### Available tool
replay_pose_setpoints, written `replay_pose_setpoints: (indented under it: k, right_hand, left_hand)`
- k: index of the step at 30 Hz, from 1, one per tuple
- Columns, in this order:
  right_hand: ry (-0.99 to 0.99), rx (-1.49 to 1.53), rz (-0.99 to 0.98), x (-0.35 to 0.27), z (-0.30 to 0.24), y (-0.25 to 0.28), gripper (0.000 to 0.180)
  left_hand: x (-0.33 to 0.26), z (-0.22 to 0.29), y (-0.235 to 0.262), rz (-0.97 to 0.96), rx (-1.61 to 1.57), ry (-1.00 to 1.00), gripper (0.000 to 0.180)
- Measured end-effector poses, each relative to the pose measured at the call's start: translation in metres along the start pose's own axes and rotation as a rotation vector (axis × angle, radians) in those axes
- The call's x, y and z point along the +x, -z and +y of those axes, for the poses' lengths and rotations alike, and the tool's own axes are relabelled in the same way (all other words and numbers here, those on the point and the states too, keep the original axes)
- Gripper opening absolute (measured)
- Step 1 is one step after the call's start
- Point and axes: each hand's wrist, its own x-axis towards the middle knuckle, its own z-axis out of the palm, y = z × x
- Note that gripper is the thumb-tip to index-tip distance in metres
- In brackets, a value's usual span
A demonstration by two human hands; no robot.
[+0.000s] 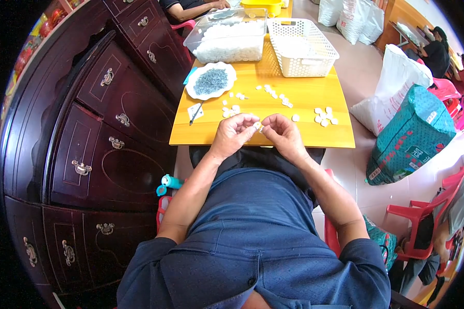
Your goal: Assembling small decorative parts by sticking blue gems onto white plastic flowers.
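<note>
1. Nearest, at 6 o'clock, the person's blue-shirted lap and forearms rise toward the near edge of the yellow table point(206, 135).
2. The left hand point(233, 133) and the right hand point(282, 133) meet just over that edge, fingertips pinched together on a small white piece point(258, 125) held between them. Both hands are closed on it; whether a second part sits inside the pinch cannot be told.
3. To do this well, I judge the piece should stay low over the tabletop, so a slip drops it on wood and not into the lap. Steadying the wrists on the rim would help the fine fit.
4. Just beyond, loose white pieces point(325, 117) lie scattered from 12 to 2 o'clock of the hands, within easy reach.
5. At 11 o'clock a white plate point(229, 81) holds a heap of small grey metal bits point(210, 81); a dark pen-like tool point(196, 113) lies nearer, beside a slip of paper.
6. Farther, a white slotted basket point(301, 49) at 1 o'clock and a clear tub point(227, 38) of white pieces at 12.
7. Room: a dark wooden cabinet point(98, 129) stands close on the left, so elbows have more freedom to the right, where the floor opens before the sacks point(410, 136).
</note>
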Motion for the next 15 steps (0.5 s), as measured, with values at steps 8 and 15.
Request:
replay_pose_setpoints:
  k: [8,15]
  right_hand:
    - [0.01,-0.025,-0.001,-0.001,0.001,-0.002,0.01]
    - [-0.071,-0.04,0.013,-0.003,-0.009,-0.003,0.015]
  left_hand:
    - [0.001,0.0,-0.003,-0.009,0.021,0.025,0.017]
    - [-0.001,-0.002,0.003,-0.024,0.109,0.042,0.018]
